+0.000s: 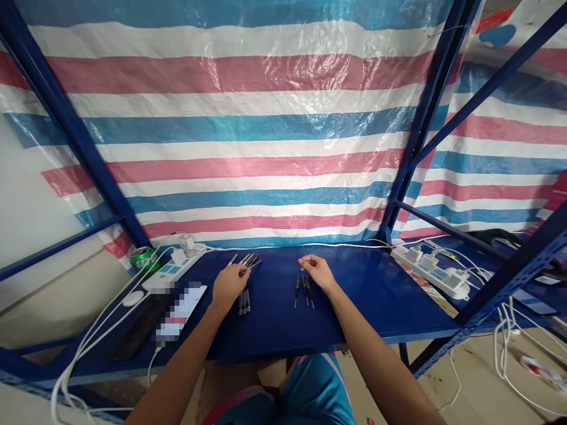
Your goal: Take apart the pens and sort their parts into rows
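My left hand (230, 286) is at the left of the blue shelf top, fingers closed on a slim dark pen-like stick (254, 267) that pokes out to the right. Behind it lies a loose group of similar slim sticks (245, 258), partly covered by the fingers. A tidy row of several slim sticks with pale and dark parts (244, 302) rests just in front of that hand. My right hand (318, 271) hovers over the middle, thumb and fingertips pinched together; whatever they hold, if anything, is too small to make out. Below it lie several dark slim sticks with thin pale ends (307, 290).
On the left are a phone with a lit screen (182, 313), a white power strip (175, 273), a green can (145, 260) and loose white cables. Another power strip with plugs (429, 271) lies right. Blue metal posts and a striped sheet (266, 171) enclose the shelf.
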{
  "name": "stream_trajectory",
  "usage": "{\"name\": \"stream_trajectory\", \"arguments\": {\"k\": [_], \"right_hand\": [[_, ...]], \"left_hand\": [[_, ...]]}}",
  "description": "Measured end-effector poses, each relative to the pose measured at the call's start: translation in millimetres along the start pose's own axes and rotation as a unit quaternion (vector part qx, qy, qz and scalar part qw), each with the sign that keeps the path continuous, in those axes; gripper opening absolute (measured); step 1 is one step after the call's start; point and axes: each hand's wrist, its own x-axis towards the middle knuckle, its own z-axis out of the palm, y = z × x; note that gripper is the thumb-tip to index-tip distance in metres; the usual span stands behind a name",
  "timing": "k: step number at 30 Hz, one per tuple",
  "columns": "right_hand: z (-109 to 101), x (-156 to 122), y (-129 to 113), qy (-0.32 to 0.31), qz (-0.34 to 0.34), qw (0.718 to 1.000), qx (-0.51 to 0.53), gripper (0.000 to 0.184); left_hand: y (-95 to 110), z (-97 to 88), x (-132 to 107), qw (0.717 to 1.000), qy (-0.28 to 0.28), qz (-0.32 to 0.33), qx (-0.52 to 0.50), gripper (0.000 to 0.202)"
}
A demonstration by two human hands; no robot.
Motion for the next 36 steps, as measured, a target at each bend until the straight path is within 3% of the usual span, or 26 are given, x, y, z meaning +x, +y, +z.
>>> {"name": "stream_trajectory", "arguments": {"k": [7, 13, 16, 19, 23, 27, 29, 31, 36], "right_hand": [[-3, 1, 6, -0.011, 0.000, 0.998, -0.068, 0.049], [-17, -5, 11, -0.006, -0.011, 0.985, -0.173, 0.028], [-23, -13, 11, -0.025, -0.022, 0.976, -0.216, 0.012], [-25, -20, 11, -0.060, -0.034, 0.967, -0.243, 0.013], [-27, -24, 13, -0.078, -0.047, 0.958, -0.272, 0.018], [-27, -23, 14, -0.070, -0.055, 0.951, -0.297, 0.018], [-28, -23, 13, -0.069, -0.059, 0.947, -0.309, 0.018], [-28, -25, 11, -0.074, -0.069, 0.942, -0.319, 0.016], [-30, -34, 8, -0.100, -0.097, 0.928, -0.344, 0.016]], "left_hand": [[13, -7.1, 2, 0.997, 0.020, -0.020, 0.070, 0.041], [-11, -21.4, -46, 0.995, -0.048, -0.086, 0.017, 0.029], [-20, -17.7, -67, 0.991, -0.089, -0.095, -0.015, 0.031], [-18, -9.6, -75, 0.986, -0.120, -0.105, -0.036, 0.032], [-8, -3.5, -75, 0.987, -0.101, -0.127, -0.002, 0.024], [-2, -11.9, -73, 0.982, -0.067, -0.174, 0.020, 0.028], [6, -17.5, -73, 0.984, -0.041, -0.170, -0.030, 0.031], [19, -19.0, -77, 0.983, -0.020, -0.126, -0.132, 0.032], [65, 3.5, -98, 0.925, -0.041, -0.007, -0.377, 0.027]]}}
